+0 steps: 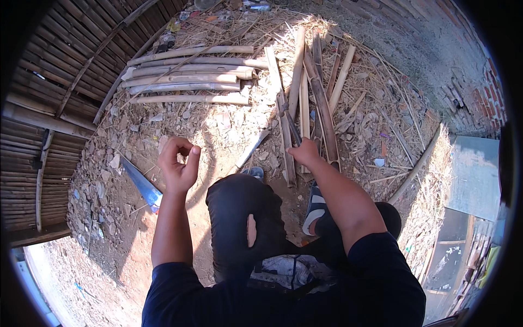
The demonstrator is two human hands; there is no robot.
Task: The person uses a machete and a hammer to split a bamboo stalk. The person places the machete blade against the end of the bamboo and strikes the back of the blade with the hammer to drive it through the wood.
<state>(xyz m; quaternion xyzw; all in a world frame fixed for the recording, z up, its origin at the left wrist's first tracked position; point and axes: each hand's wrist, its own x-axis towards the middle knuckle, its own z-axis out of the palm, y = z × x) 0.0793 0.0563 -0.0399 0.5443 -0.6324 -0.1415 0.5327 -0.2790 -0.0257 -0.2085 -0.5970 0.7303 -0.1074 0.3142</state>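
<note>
My right hand (306,152) is closed round the near end of a dark, hammer-like tool (292,129). The tool's knobbed far end lies over a split bamboo strip (285,139). More bamboo pieces (320,103) lie lengthwise just beyond that hand. Raised above the dirt on the left, my left hand (178,163) has its fingers curled toward the thumb; whatever they may hold is hidden. Left of it, a handsaw-like tapered blade (143,182) rests on the ground. A narrow pale blade-like piece (253,148) lies between my hands, beyond my knee.
Several cut bamboo lengths (190,77) lie crosswise at the far left. A bamboo slat wall (49,103) stands on the left, a worn brick wall (436,71) on the right. Straw and rubble (376,125) cover the ground. A grey-green panel (474,171) stands at the right.
</note>
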